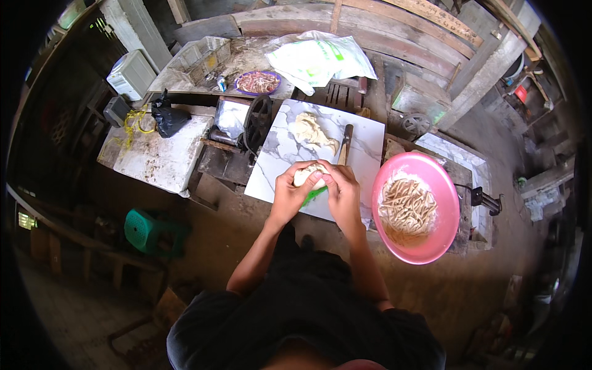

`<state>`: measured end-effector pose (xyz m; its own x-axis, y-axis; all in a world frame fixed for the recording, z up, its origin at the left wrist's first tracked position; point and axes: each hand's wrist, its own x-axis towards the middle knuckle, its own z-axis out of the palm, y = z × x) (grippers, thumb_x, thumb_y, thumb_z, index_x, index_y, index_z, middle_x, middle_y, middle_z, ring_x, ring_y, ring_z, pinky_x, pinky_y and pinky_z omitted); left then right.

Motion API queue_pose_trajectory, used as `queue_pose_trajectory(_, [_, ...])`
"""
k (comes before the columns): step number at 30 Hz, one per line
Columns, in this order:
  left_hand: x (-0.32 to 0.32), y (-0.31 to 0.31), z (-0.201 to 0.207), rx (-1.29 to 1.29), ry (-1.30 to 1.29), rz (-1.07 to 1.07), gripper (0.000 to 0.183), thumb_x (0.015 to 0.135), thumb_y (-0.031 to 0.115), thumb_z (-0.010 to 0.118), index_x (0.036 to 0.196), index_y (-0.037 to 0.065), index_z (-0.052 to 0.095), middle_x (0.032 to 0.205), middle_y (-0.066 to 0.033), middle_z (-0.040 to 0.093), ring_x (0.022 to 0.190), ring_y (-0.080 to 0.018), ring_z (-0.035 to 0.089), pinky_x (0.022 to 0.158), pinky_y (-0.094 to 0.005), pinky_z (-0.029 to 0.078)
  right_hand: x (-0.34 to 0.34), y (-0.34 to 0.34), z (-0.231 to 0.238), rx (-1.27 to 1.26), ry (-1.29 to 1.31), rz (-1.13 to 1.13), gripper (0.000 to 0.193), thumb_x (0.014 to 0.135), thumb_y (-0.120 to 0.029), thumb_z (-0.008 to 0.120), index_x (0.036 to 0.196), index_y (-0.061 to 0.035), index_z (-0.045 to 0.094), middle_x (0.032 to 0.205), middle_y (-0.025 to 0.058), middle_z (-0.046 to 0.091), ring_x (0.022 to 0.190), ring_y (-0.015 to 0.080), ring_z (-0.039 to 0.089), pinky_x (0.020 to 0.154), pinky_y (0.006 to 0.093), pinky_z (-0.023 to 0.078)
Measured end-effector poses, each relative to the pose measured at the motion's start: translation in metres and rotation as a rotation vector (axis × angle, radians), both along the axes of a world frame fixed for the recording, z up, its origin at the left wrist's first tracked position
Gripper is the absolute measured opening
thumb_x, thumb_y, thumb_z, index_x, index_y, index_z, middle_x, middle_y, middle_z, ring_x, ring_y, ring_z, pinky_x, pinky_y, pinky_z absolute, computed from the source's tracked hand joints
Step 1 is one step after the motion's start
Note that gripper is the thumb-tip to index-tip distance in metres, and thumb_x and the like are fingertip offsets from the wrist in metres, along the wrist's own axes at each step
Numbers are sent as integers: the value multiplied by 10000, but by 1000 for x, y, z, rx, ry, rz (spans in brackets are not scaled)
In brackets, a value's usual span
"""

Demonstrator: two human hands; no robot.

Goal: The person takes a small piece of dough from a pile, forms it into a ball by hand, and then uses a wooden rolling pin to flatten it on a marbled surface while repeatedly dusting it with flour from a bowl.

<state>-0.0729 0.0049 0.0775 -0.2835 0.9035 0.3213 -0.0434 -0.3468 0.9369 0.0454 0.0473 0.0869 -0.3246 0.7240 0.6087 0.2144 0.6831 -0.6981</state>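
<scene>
Between my two hands I hold a pale ball of dough [306, 176], over the near part of a marble-patterned board [277, 145]. My left hand [290, 192] wraps its left side, and my right hand [341, 188] closes on it from the right, thumbs on top. A larger lump of dough [313, 131] lies farther back on the board. Beside it rests a knife with a wooden handle [348, 139], its lower part hidden by my right hand. Something bright green [314, 195] shows on the board below my hands.
At the right stands a pink basin [447, 203] holding floured dough strips. A hand-cranked machine with a dark wheel [258, 121] is left of the board. Behind are a purple-rimmed plate [237, 86], a white sack [320, 58] and a plastic crate [200, 58]. A green stool [145, 231] stands lower left.
</scene>
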Motion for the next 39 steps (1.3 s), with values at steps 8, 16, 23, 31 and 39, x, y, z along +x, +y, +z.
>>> queue_pose_trajectory(8, [14,6,2,-198,-800,29,210,847,232,522,914,33,530,874,-63,586,781,-118,566,687,-233,462,-17,2,-13,-553,555,86,234,817,-68,523,1037,8,546,958,82,546,805,168,507,688,274,407])
queue_pose_trajectory(16, [6,6,7,-162,-669,-38,242,844,217,526,990,24,526,951,-86,573,843,-118,536,730,-246,442,-16,2,-15,-241,239,88,222,787,-107,569,967,24,575,843,107,564,736,175,524,611,256,393])
queue_pose_trajectory(23, [10,9,3,-59,-622,85,268,866,241,478,950,2,567,969,-106,584,853,-139,554,761,-266,451,-22,1,-6,-91,81,45,208,779,-85,551,964,0,588,747,111,546,690,250,514,618,317,405])
queue_pose_trajectory(31, [15,13,11,-121,-697,163,209,860,168,492,677,71,468,668,-3,497,589,-47,446,503,-200,376,-11,-7,2,37,-68,-47,335,703,-210,650,1009,-89,590,961,67,471,902,239,380,777,328,330])
queue_pose_trajectory(39, [27,15,11,-125,-728,79,213,856,172,501,677,69,448,736,-32,524,652,-72,480,552,-209,413,-18,-12,-11,-26,131,-120,163,753,-162,604,858,-39,581,881,84,482,849,243,387,746,331,332])
